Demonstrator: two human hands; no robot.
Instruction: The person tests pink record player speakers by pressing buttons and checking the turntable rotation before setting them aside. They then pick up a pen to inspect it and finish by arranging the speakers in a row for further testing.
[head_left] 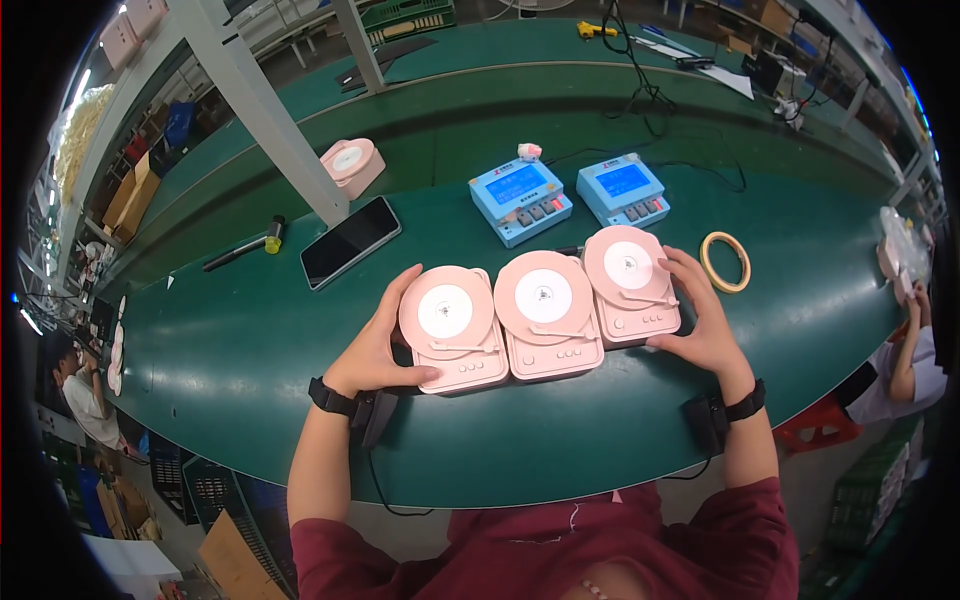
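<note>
Three pink toy record players stand side by side in a row on the green table. Each has a round lid with a white label disc, a small tonearm and little knobs at the front. Against the outer side of the left record player (446, 309) my left hand (372, 350) is curved, its thumb at the front corner. My right hand (708, 328) grips the right record player (628, 265) from its outer side, fingertips near the lid and thumb at the front. Between them, the middle record player (543, 297) touches its neighbours; neither hand is on it.
Behind the row stand two light-blue boxes with screens, the left box (520, 203) and the right box (622, 193). A tape roll (725, 262) lies at right. A phone (350, 242), a hammer-like tool (245, 244) and another pink player (353, 165) are near a metal post (265, 110).
</note>
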